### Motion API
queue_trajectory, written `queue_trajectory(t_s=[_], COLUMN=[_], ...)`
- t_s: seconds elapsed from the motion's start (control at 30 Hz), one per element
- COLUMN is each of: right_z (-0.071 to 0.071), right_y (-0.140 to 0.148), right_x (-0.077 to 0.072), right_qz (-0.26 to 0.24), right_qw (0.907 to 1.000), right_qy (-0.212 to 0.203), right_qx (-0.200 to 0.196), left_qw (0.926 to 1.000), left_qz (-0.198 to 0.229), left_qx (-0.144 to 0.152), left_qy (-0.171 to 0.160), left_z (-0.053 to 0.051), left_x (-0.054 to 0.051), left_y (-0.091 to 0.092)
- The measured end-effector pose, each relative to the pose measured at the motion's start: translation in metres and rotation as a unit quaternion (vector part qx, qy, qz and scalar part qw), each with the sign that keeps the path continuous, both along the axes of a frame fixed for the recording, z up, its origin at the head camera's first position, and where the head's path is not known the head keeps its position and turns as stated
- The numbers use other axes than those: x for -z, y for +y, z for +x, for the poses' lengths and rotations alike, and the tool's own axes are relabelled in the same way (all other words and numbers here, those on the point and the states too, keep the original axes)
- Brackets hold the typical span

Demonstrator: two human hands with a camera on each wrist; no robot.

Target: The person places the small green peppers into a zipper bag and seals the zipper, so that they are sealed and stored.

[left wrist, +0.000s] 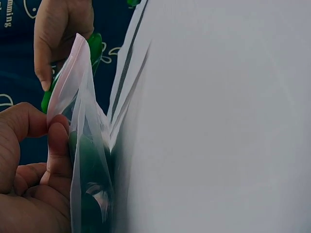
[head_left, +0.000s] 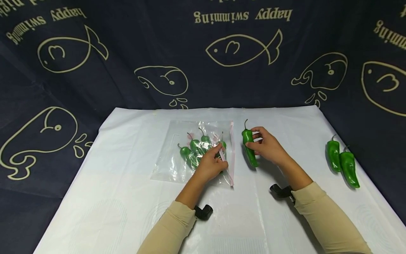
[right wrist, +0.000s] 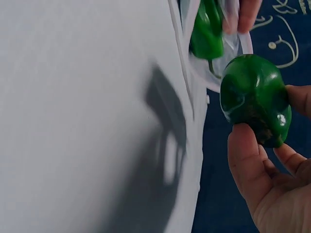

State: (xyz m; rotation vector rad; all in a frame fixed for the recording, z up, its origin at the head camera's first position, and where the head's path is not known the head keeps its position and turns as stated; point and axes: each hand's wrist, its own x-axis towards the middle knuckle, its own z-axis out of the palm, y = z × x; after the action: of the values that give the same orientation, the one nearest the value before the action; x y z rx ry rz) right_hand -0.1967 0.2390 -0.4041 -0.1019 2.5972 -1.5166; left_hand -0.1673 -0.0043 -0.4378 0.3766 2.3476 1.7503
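Observation:
A clear zip bag with a pink-edged mouth lies on the table, holding several green peppers. The left hand pinches the bag near its mouth; in the left wrist view, thumb and finger grip the plastic just below the pink strip, and the mouth stands raised. Just right of the bag, the right hand holds another green pepper with its stem pointing away from the person. The right wrist view shows that pepper between thumb and fingers, in front of the opened bag mouth.
Two more green peppers, one beside the other, lie near the table's right edge. A white cloth covers the table. A dark curtain with fish and whale drawings hangs behind it.

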Motion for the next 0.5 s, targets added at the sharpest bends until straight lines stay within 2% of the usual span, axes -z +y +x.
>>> queue_trajectory(t_s=[0.5], right_z=[0.007], right_y=[-0.032], right_x=[0.013], right_qz=[-0.009], right_qw=[0.9991], right_qy=[0.003], right_qx=[-0.042], left_qw=[1.0000], left_qz=[0.004], left_qx=[0.001], left_qy=[-0.004], left_z=[-0.002], left_x=[0.002], left_y=[0.001])
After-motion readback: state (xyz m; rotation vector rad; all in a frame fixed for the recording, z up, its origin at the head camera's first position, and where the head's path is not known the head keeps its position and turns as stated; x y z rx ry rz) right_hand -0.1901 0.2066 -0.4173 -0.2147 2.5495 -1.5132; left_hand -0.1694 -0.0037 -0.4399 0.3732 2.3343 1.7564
